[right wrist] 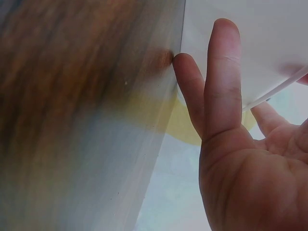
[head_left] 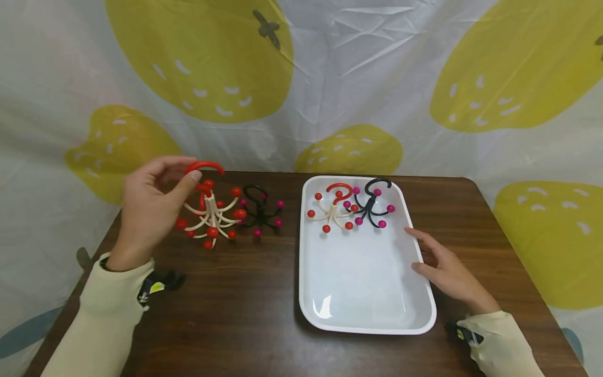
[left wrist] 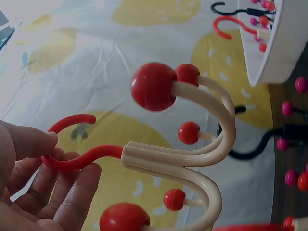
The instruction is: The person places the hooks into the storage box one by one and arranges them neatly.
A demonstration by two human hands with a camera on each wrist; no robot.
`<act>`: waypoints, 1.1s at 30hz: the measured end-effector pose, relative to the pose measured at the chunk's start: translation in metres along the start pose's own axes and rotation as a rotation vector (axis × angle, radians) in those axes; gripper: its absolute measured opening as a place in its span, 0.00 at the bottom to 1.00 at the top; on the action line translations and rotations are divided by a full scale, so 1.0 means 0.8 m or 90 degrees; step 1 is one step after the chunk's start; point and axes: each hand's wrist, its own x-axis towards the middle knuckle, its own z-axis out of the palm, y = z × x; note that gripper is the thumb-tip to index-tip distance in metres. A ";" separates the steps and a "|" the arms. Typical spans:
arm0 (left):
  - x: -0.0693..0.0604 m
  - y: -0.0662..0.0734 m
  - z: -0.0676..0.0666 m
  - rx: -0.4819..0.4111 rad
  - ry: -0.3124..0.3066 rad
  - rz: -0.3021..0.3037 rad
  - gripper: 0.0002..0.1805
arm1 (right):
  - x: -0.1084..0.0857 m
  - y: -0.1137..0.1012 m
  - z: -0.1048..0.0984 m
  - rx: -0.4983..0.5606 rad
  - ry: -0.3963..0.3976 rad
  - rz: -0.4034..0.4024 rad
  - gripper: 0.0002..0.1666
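Observation:
My left hand (head_left: 155, 204) pinches the red hook of a cream multi-arm hook hanger (left wrist: 192, 159) with red ball tips, holding it up over the table's left side. Behind it, partly hidden, is another red-and-cream hanger (head_left: 202, 202). A black hanger (head_left: 260, 213) with magenta balls lies just to the right. Inside the white tray (head_left: 358, 283), at its far end, a red-and-cream hanger (head_left: 333, 211) lies beside a black one (head_left: 370, 205). My right hand (head_left: 447, 272) touches the tray's right side with extended fingers (right wrist: 224, 77).
The brown wooden table (head_left: 235, 314) carries the tray on its right half. A white curtain (head_left: 367, 78) with yellow fruit prints hangs behind the table's far edge and along its sides.

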 end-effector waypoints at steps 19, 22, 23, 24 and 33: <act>-0.008 0.002 0.090 -0.063 -0.140 0.038 0.11 | -0.001 0.000 0.001 0.011 0.001 0.013 0.45; -0.011 0.008 0.103 -0.070 -0.152 0.037 0.11 | -0.001 0.000 0.000 0.011 0.003 0.014 0.45; -0.011 0.009 0.107 -0.073 -0.156 0.034 0.11 | -0.001 -0.001 0.000 0.011 0.003 0.014 0.45; -0.012 0.010 0.112 -0.075 -0.161 0.031 0.11 | -0.001 -0.001 0.000 0.010 0.003 0.014 0.45; -0.019 0.015 0.148 -0.104 -0.188 0.039 0.10 | -0.001 -0.004 0.000 0.011 -0.001 0.008 0.45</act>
